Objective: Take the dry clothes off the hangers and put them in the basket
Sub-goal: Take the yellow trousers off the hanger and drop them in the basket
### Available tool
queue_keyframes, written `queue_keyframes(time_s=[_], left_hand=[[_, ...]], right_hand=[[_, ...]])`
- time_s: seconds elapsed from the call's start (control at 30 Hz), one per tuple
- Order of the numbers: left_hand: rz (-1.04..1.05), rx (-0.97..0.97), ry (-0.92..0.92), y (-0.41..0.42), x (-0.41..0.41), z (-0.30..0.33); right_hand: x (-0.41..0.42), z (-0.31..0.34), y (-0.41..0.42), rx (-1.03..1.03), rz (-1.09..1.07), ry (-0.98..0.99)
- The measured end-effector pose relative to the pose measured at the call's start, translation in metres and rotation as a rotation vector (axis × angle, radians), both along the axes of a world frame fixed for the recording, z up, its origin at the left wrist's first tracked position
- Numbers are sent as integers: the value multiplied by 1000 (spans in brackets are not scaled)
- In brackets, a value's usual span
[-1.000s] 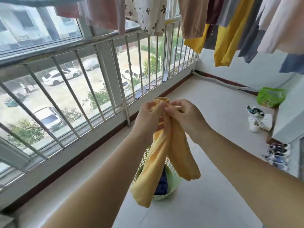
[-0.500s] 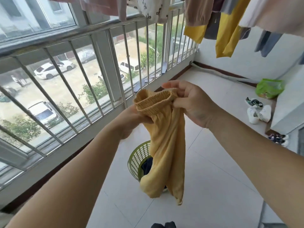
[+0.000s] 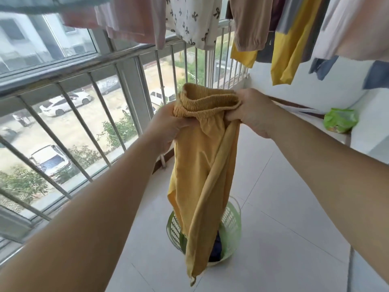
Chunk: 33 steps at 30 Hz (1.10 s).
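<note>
Balcony; hands [image 3: 210, 121] (both raised) on trousers [image 3: 202, 165]

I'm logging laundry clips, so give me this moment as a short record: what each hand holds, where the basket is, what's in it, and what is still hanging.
left hand: grips the left side of the waistband of the yellow pants
right hand: grips the right side of the waistband
pants: hang down in front of the basket, waistband spread open
basket: green, on the floor below the pants
basket contents: dark cloth
hanging clothes: several along the top
green bag: by the wall, right
</note>
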State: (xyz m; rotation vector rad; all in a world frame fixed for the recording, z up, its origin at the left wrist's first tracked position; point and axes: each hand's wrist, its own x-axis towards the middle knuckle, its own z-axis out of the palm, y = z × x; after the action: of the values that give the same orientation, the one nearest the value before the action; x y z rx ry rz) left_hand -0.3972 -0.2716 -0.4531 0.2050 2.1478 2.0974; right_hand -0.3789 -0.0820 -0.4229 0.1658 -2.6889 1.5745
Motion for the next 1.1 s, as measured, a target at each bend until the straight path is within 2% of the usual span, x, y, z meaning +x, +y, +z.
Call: queue_keyframes(time_s=[0.1,0.17,0.3,0.43,0.57,0.63,0.77,0.9,1.1], left_hand=[[29,-144,84,-3,-7,-5],[61,-323,138,-6,-13,-6],[69,-622,138,-11,-22,-17],[61,-774,37,-15,-26,-47],[69,-900,-56,-13,-31,-80],[81,-812,-147,-8,-33,-97],[146,-448,-390,10,-40,-137],[199,-391,-388,33,-50,-181],[253,-340,-368,60,-63,-220]], right_hand=[[-9,-7,-1,120,-137,143],[-18,-14,-2,190,-134,175],[-30,-38,0,186,-45,39],[-37,-62,-1,117,32,-71],[-44,-92,2,157,89,-168],[-51,-109,5,180,104,-191],[-68,-145,17,289,51,-203],[-83,-183,32,338,-28,-205],[-97,-220,52,251,-98,-164]])
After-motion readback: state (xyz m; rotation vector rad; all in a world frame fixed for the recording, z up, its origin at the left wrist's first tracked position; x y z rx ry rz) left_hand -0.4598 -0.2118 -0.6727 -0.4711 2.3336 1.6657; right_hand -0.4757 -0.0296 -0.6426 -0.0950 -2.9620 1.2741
